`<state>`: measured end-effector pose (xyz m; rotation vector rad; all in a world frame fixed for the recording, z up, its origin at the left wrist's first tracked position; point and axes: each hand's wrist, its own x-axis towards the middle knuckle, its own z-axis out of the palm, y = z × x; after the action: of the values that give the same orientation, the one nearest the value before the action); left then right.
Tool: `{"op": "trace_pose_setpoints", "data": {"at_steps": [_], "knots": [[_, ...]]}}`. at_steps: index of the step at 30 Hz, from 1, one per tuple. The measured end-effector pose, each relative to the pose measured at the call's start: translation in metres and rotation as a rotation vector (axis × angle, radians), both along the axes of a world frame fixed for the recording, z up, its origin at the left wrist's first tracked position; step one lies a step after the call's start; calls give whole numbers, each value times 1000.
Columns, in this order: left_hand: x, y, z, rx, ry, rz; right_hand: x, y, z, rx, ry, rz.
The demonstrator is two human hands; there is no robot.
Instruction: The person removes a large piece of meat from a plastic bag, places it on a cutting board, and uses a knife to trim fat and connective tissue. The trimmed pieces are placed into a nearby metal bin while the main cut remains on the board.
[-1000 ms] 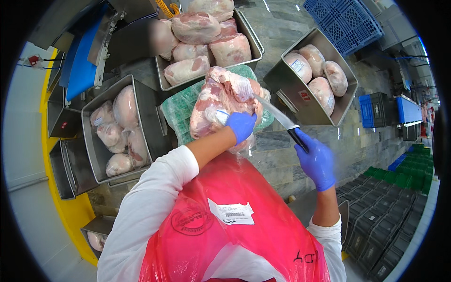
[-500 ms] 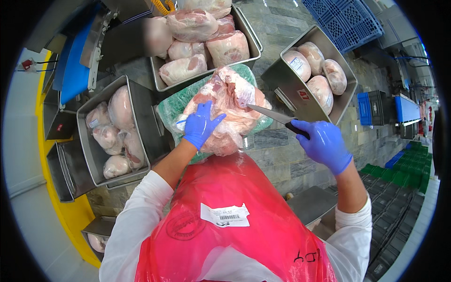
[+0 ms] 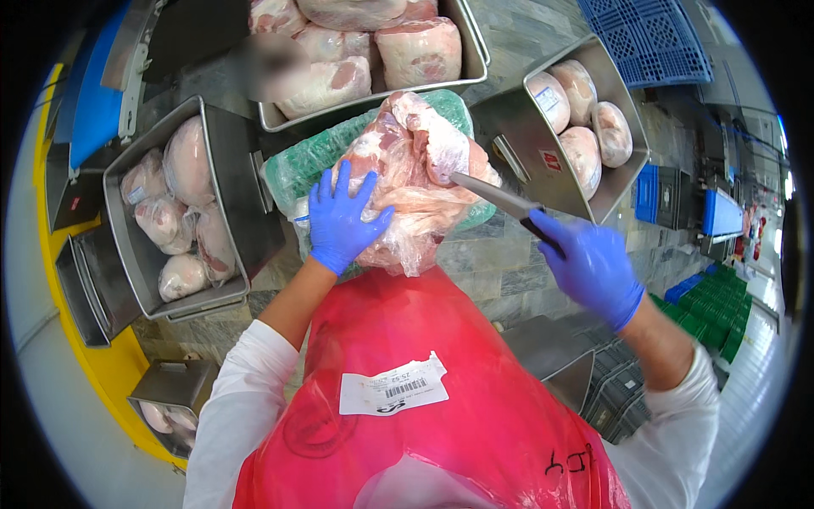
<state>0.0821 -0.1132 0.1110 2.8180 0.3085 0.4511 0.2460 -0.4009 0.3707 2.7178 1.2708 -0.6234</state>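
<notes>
A large piece of raw pink meat (image 3: 407, 195) in loose clear plastic lies on a green plastic-wrapped pad (image 3: 290, 163) in front of me. My left hand (image 3: 343, 216), in a blue glove, rests spread and open on the meat's left side. My right hand (image 3: 593, 267), also gloved, is closed round the black handle of a long knife (image 3: 500, 198). The blade's tip touches, or is very near, the pale upper right lobe of the meat. I wear a red plastic apron (image 3: 381, 322) with a white label on it.
Steel tubs of wrapped meat stand at left (image 3: 117, 193), back centre (image 3: 473, 51) and right (image 3: 619, 202). Blue conveyors (image 3: 93, 127) are at the far left. A blue pallet (image 3: 644, 42) is at back right, green crates (image 3: 712, 310) and dark crates (image 3: 610, 407) at lower right.
My left hand has moved left across the meat, from gripping its right part to lying spread on its left. My right hand with the knife has moved slightly right and up.
</notes>
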Motion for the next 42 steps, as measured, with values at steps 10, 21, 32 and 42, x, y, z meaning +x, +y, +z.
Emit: {"op": "trace_pose_setpoints", "data": {"at_steps": [10, 21, 32, 42], "knots": [[1, 3, 1, 11, 35, -39, -111, -153, -248, 564, 166, -525], [-2, 11, -6, 103, -32, -38, -166, -78, -340, 1040, 220, -689], [2, 18, -10, 94, 11, -96, -126, -174, -120, 529, 50, -636], [5, 31, -7, 16, -57, -175, -43, -71, 6, 97, -126, -125]]}}
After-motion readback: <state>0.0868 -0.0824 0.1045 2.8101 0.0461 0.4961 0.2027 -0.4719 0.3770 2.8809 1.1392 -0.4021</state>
